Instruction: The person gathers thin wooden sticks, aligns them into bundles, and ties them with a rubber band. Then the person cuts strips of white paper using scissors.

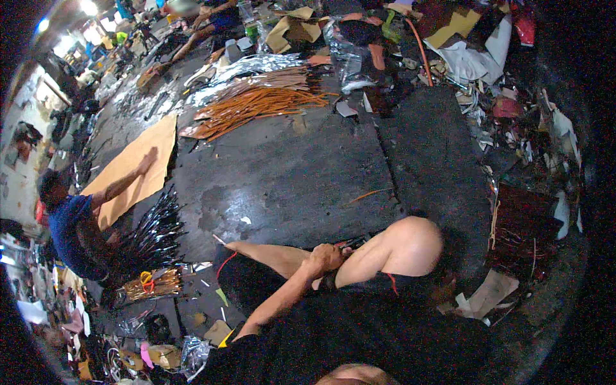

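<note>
My left hand (pixel 327 258) is closed over my crossed shins, with the forearm coming in from below. Its fingers are curled, and whatever they may hold is hidden. Just past the knuckles, a small dark and reddish patch shows between my legs, too unclear to name. In the shadow right of my bent knee (pixel 414 247) there is a dim skin-toned patch, perhaps my right hand (pixel 446 289); no fingers can be made out there. A thin orange-brown strip (pixel 369 196) lies on the dark floor mat (pixel 282 173) beyond my legs.
At left a person in blue (pixel 72 224) reaches over a tan sheet (pixel 138 170). Black shiny strips (pixel 157 231) lie beside them. Bundled orange-brown strips (pixel 256 106) lie ahead. Scraps (pixel 471 61) pile up at far right, and dark reddish strips (pixel 523 224) lie at right.
</note>
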